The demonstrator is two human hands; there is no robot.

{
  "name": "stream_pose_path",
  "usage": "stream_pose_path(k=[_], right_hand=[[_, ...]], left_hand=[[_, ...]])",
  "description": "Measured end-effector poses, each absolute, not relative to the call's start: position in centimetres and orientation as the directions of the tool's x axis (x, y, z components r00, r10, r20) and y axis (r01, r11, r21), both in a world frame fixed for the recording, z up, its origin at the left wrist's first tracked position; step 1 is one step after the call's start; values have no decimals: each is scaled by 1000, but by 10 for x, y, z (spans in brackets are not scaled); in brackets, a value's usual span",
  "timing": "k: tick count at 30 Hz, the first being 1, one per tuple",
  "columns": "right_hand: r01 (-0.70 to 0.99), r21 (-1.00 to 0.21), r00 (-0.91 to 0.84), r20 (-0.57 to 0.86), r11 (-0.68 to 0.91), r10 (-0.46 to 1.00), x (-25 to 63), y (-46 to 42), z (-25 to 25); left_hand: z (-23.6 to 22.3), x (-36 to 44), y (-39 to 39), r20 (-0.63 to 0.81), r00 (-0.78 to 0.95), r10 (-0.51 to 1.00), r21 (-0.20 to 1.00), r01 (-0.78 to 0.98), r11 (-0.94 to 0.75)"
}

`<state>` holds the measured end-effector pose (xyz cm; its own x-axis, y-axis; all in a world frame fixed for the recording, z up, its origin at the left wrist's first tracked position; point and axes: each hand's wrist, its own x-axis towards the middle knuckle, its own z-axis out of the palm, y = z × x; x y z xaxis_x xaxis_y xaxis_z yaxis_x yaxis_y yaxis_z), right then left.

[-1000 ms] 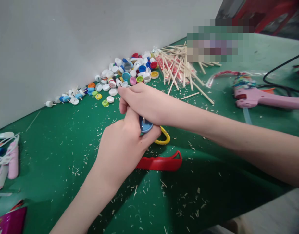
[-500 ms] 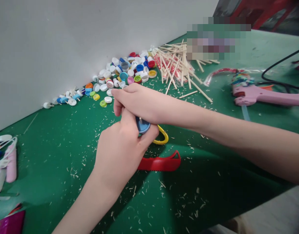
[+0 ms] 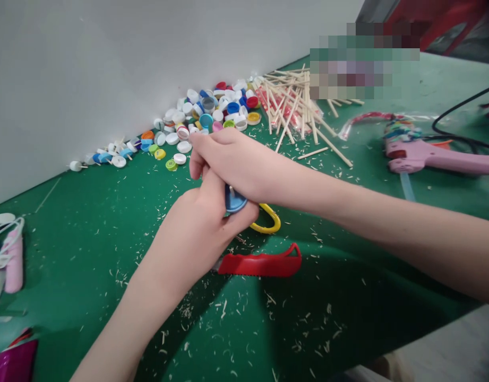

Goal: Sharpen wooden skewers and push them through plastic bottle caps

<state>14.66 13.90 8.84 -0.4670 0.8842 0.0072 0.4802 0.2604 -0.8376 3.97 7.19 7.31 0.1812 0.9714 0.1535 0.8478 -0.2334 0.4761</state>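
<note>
The left grip (image 3: 190,225) and right grip (image 3: 238,164) pinch a blue bottle cap (image 3: 234,200) between them above the green desk (image 3: 88,254) (a few white caps (image 3: 119,161) already carry sticks), while a loose heap of caps (image 3: 204,106) and a pile of wooden sticks (image 3: 286,119) remain.

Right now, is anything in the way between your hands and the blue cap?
No, nothing visible is. The left hand and right hand are already on the blue plastic cap, holding it between them. The yellow loop sits beyond it, not between.
</note>
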Motion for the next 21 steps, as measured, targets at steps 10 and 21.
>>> stream_pose_path(k=[10,21], right_hand=[[357,-854,-616,90,379,783,151,139,86],[320,-922,-549,7,218,836,147,134,93]], left_hand=[[71,39,67,133,181,974,532,817,-224],[76,44,69,154,154,976,459,864,-209]])
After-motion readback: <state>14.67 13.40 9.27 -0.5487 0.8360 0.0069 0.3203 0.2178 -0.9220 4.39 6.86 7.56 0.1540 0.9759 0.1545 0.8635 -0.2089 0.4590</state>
